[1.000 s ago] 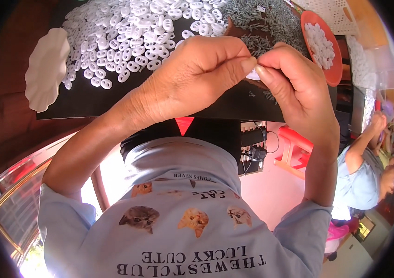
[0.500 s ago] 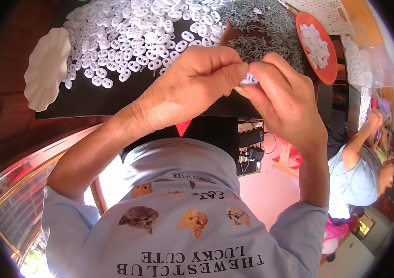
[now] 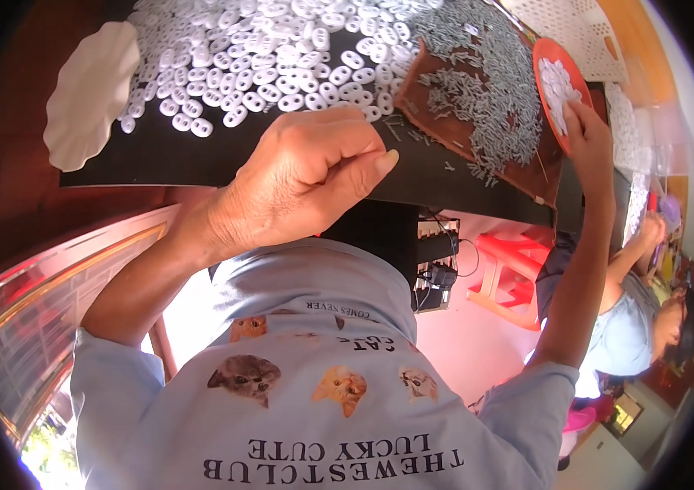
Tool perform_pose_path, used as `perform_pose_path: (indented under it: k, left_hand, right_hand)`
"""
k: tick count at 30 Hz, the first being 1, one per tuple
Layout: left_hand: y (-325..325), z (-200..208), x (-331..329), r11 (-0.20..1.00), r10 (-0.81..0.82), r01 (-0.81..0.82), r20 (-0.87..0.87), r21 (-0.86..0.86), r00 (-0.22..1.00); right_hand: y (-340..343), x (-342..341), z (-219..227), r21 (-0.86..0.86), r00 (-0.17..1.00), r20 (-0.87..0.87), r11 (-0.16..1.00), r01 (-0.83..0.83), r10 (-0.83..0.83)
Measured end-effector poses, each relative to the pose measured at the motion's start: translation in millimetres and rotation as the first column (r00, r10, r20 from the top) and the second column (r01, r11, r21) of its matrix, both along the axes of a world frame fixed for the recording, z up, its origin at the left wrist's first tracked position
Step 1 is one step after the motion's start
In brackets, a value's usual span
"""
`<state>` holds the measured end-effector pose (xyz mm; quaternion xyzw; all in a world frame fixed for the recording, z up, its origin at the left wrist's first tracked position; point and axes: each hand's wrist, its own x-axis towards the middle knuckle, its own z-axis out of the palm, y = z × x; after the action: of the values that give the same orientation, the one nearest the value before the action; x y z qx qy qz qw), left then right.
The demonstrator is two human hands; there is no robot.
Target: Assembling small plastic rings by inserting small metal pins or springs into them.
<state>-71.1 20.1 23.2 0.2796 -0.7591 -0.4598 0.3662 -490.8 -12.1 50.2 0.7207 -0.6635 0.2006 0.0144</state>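
Note:
My left hand [image 3: 314, 175] hovers in front of the table's near edge. Its fingers are curled, with the thumb pressed against them; whatever they may hold is hidden. Over on the right, my right hand [image 3: 588, 147] reaches to an orange plate [image 3: 540, 90]. Its fingertips point down at the small white plastic pieces [image 3: 557, 86] heaped there, slightly apart, and no piece shows between them. Many white oval pieces with two holes [image 3: 290, 86] are spread over the black table beyond my left hand. Small grey pins [image 3: 486, 90] lie piled on a brown sheet [image 3: 453, 122].
A cream scalloped dish [image 3: 89, 98] stands at the table's left. Behind the orange plate is a white perforated basket [image 3: 571, 33]. A red stool [image 3: 510, 278] stands below the table on the right. Another person [image 3: 633, 318] sits farther right, hands raised.
My hands have come apart. The right one has left the white two-holed piece pinched between them and gone to the orange plate; the left has stayed near its place, fingers curled.

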Motion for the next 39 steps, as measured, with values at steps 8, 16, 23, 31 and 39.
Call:
perform_pose_path:
  k: [8, 16, 23, 31, 39]
  left_hand:
    - [2, -20, 5, 0.992, 0.055, -0.061, -0.055, -0.106, 0.997]
    - [-2, -28, 10, 0.998, 0.062, -0.058, -0.119, 0.035, 0.991]
    - [2, -34, 13, 0.994, 0.109, -0.11, -0.15, 0.002, 0.983]
    - [5, -33, 16, 0.994, 0.106, -0.1, -0.171, 0.041, 0.98]
    - [4, -34, 16, 0.992, 0.123, -0.124, -0.16, 0.002, 0.979]
  right_hand:
    - [-5, 144, 18, 0.044, 0.931, 0.138, 0.937, -0.346, 0.337]
    - [-46, 261, 5, 0.055, 0.791, -0.062, 0.794, -0.606, 0.608]
    - [-64, 274, -13, 0.171, 0.752, -0.144, 0.765, -0.621, 0.643]
    - [-60, 261, -6, 0.094, 0.809, -0.141, 0.821, -0.563, 0.571]
    - [-63, 282, -10, 0.109, 0.738, -0.175, 0.758, -0.643, 0.651]
